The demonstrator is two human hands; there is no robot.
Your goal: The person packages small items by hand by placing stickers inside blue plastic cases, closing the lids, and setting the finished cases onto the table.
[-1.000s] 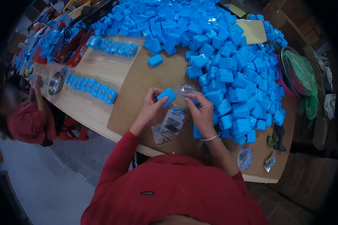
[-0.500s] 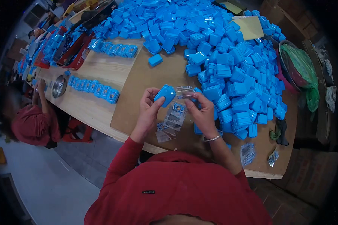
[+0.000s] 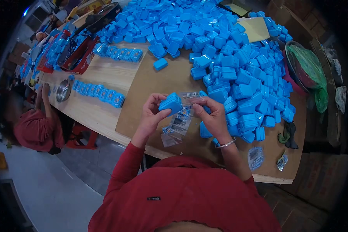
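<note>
My left hand (image 3: pixel 151 115) grips a small blue plastic case (image 3: pixel 171 103) between thumb and fingers. Right beside it, my right hand (image 3: pixel 212 116) pinches a clear plastic bag (image 3: pixel 189 97) with a printed label, its near end up against the case. Beneath my hands, printed clear sachets (image 3: pixel 178 125) lie on the brown board (image 3: pixel 137 92). A large heap of blue cases (image 3: pixel 236 77) rises just past my right hand, and one loose case (image 3: pixel 160 64) lies apart on the board.
Two rows of packed blue cases (image 3: pixel 98 94) line the wooden table at left, near a metal bowl (image 3: pixel 63 91). A person (image 3: pixel 38 125) in red sits there. A green bag (image 3: pixel 309 63) fills a basin at right. Another sachet pile (image 3: pixel 255 157) lies near the front edge.
My left hand has tilted the case flatter and towards the bag. My right hand has shifted slightly right, still pinching the bag.
</note>
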